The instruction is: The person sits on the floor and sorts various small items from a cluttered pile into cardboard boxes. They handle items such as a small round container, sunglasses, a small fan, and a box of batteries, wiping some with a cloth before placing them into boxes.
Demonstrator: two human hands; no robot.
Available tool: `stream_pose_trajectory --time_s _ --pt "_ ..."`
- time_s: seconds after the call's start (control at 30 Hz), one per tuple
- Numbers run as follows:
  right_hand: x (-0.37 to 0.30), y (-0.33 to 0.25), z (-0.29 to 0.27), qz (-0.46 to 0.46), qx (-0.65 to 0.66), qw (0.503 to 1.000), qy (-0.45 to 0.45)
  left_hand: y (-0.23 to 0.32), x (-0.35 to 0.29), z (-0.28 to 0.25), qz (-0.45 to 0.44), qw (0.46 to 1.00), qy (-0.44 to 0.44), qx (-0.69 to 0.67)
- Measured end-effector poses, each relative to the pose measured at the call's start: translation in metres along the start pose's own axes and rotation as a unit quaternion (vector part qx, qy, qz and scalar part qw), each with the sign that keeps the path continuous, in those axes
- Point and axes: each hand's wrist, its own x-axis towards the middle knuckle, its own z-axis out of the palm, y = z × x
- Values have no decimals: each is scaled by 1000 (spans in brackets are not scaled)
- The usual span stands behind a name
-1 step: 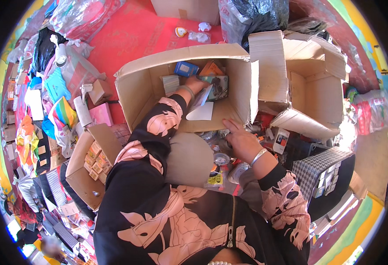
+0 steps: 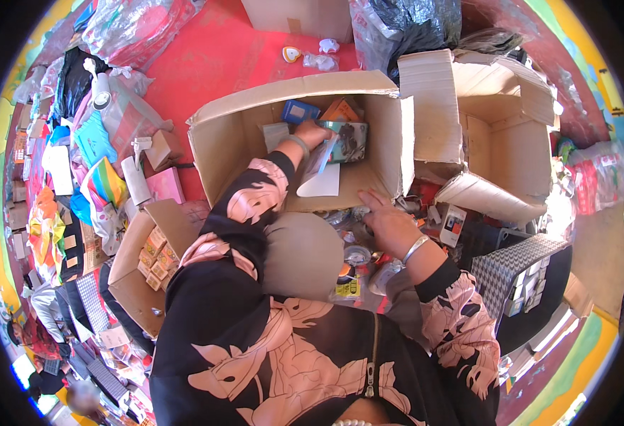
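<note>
A cardboard box (image 2: 237, 110) stands open in front of me, tilted toward me. My left hand (image 2: 312, 133) is inside it, its fingers closed at the top of a thin blue-edged packet (image 2: 317, 157); what exactly they grip is hidden. Right beside the fingers sits a dark teal picture box (image 2: 349, 142). Behind them are a blue box (image 2: 300, 111) and an orange one (image 2: 341, 110). A white sheet (image 2: 320, 182) lies on the box's near side. My right hand (image 2: 393, 226), holding nothing, has its fingers apart and fingertips at the box's near edge.
Another open cardboard box (image 2: 493, 142) stands to the right. At left, a smaller carton (image 2: 136, 266) holds several little boxes. A houndstooth-patterned case (image 2: 518, 255) is at my right. Plastic bags (image 2: 408, 35) lie at the back, and small packaged goods crowd the floor below the box.
My left hand has shifted slightly within the box, and more of the teal box shows beside it. The white sheet sits a little more to the left. My right hand stays put.
</note>
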Motion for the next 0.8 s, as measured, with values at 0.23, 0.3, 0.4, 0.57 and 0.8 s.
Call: stream_pose_trajectory --time_s 0.23,0.3,0.4,0.57,0.8 --pt "3 0 1 -20 -31 999 -2 31 -112 -58 39 974 -97 -202" --pt "0 -2 2 -15 -27 999 17 38 -148 -76 41 962 -132 -234" --pt "0 -8 -2 -16 -29 999 15 43 -193 -95 78 965 -104 -226" --pt "1 -5 2 -36 -46 997 40 37 -244 -113 156 967 -42 -195" --pt "3 -2 11 -11 -73 997 -11 32 -285 -133 387 906 141 -93"
